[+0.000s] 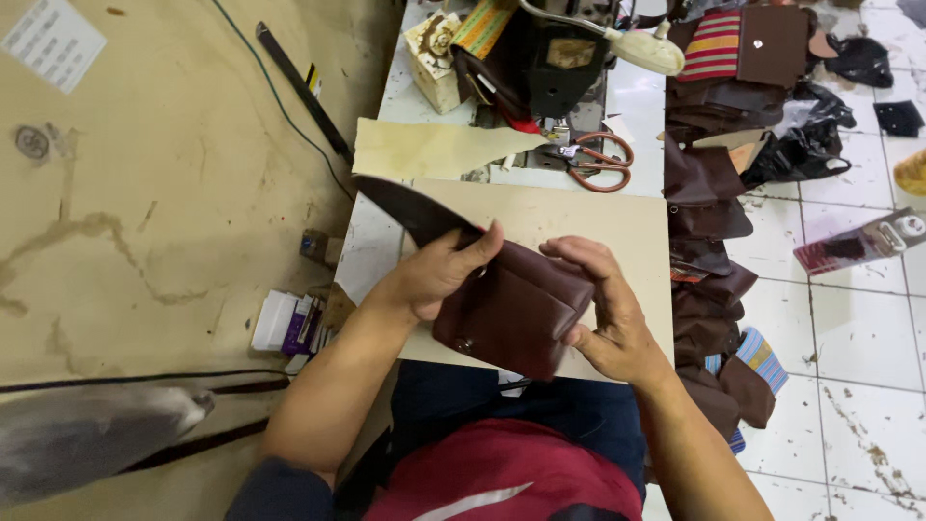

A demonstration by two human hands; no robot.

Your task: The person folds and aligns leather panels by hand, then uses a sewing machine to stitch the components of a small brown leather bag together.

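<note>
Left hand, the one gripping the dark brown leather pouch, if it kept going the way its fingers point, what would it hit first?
Probably the right hand: the left hand points rightward across the brown leather pouch, which both hands grip.

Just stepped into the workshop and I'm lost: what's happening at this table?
A seated person holds a dark brown leather pouch in both hands above the work table. The left hand grips its left side, the right hand pinches its right edge. Orange-handled scissors lie by the sewing machine; more brown pieces are stacked along the right.
</note>
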